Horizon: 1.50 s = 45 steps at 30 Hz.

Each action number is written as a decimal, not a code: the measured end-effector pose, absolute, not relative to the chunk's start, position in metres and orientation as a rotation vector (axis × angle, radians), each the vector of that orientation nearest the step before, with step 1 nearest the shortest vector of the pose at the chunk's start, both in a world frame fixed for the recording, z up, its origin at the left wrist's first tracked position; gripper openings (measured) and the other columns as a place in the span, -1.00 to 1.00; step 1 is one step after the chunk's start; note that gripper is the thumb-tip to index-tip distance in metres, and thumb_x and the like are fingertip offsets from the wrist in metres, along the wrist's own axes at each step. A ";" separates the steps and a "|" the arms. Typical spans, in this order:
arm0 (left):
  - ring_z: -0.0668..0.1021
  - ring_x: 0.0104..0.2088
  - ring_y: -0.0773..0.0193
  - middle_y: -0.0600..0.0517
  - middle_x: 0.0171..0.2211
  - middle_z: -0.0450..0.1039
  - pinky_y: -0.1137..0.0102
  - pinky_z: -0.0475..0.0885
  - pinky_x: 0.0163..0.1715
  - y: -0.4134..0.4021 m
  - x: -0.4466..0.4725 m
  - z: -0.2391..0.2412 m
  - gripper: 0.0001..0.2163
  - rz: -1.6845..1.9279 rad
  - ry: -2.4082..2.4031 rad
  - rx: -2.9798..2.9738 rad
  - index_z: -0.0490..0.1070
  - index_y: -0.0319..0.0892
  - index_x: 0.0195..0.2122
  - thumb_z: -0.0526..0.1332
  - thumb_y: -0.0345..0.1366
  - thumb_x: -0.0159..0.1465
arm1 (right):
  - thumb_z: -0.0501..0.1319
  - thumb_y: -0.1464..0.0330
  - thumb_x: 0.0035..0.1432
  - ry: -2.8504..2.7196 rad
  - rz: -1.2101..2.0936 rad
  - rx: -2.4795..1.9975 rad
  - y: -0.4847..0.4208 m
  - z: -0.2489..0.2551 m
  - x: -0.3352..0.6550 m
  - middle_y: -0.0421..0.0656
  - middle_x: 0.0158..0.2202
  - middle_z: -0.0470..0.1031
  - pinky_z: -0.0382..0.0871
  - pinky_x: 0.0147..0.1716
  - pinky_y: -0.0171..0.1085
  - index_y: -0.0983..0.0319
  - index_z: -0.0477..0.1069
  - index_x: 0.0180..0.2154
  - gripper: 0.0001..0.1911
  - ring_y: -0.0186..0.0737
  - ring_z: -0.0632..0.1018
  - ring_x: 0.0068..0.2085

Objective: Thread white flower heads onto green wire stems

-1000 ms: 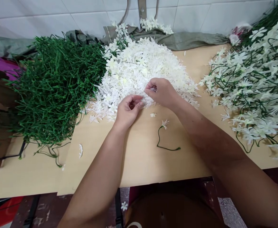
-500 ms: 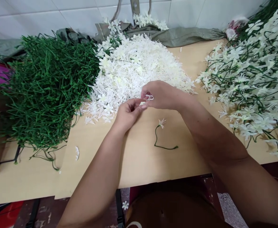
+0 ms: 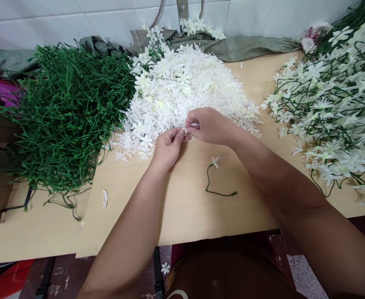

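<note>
My left hand (image 3: 167,148) is closed, thumb and forefinger pinching a small white artificial flower (image 3: 184,130). Right against it, my right hand (image 3: 209,125) pinches a white stamen piece (image 3: 196,125), whose thin strands stick out between the fingers. The fingertips of both hands meet at the flower and partly hide it. Behind them rises a heap of white stamens and petals (image 3: 182,93). On the board below my right hand lies a curved green stem (image 3: 207,178) with a white stamen tip (image 3: 216,161).
A large pile of green stems (image 3: 73,112) lies on the left. Finished-looking white flowers on stems (image 3: 334,112) are heaped at right. A small white scrap (image 3: 105,199) rests on the board (image 3: 182,216). Grey-green sacking (image 3: 257,46) runs along the tiled wall.
My fingertips have drawn closer together around the flower, the left thumb now pressing over it. The whole view has shifted slightly, and the loose stem lies as before.
</note>
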<state>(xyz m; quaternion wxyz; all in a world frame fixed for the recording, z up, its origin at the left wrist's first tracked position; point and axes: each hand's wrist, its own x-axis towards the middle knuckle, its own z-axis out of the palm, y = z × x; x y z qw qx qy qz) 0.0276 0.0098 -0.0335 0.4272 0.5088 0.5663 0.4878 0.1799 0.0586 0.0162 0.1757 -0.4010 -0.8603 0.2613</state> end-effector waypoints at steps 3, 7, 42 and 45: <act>0.27 -0.56 0.39 0.14 -0.65 0.26 0.46 0.20 -0.50 0.010 0.028 -0.032 -0.77 1.250 1.437 1.269 0.40 -0.18 -0.56 0.31 -0.31 0.22 | 0.13 0.54 0.06 -2.358 0.804 -1.148 0.060 0.014 0.179 -0.15 -0.34 0.54 0.25 -0.26 -0.31 0.31 0.51 -0.33 -0.81 -0.30 0.46 -0.31; 0.26 -0.59 0.41 0.14 -0.65 0.27 0.46 0.18 -0.55 0.011 0.027 -0.032 -0.75 1.307 1.391 1.169 0.38 -0.17 -0.55 0.36 -0.23 0.20 | 0.12 0.55 0.01 -2.239 0.917 -1.155 0.063 0.012 0.177 -0.17 -0.38 0.52 0.27 -0.29 -0.32 0.31 0.50 -0.35 -0.80 -0.31 0.45 -0.33; 0.29 -0.63 0.54 0.20 -0.61 0.24 0.55 0.30 -0.58 0.012 0.018 -0.024 -0.75 1.285 0.972 0.644 0.28 -0.17 -0.48 0.40 -0.46 0.04 | 0.18 0.51 0.17 -1.803 1.300 -0.930 0.044 -0.009 0.150 -0.21 -0.38 0.53 0.47 -0.23 -0.29 0.23 0.33 -0.36 -0.91 -0.34 0.58 -0.34; 0.27 -0.63 0.54 0.19 -0.63 0.23 0.59 0.27 -0.62 0.012 0.019 -0.023 -0.75 1.304 0.964 0.581 0.28 -0.18 -0.51 0.40 -0.47 0.04 | 0.18 0.54 0.16 -1.779 1.257 -0.931 0.044 -0.012 0.148 -0.22 -0.36 0.51 0.46 -0.22 -0.31 0.23 0.30 -0.33 -0.89 -0.35 0.58 -0.33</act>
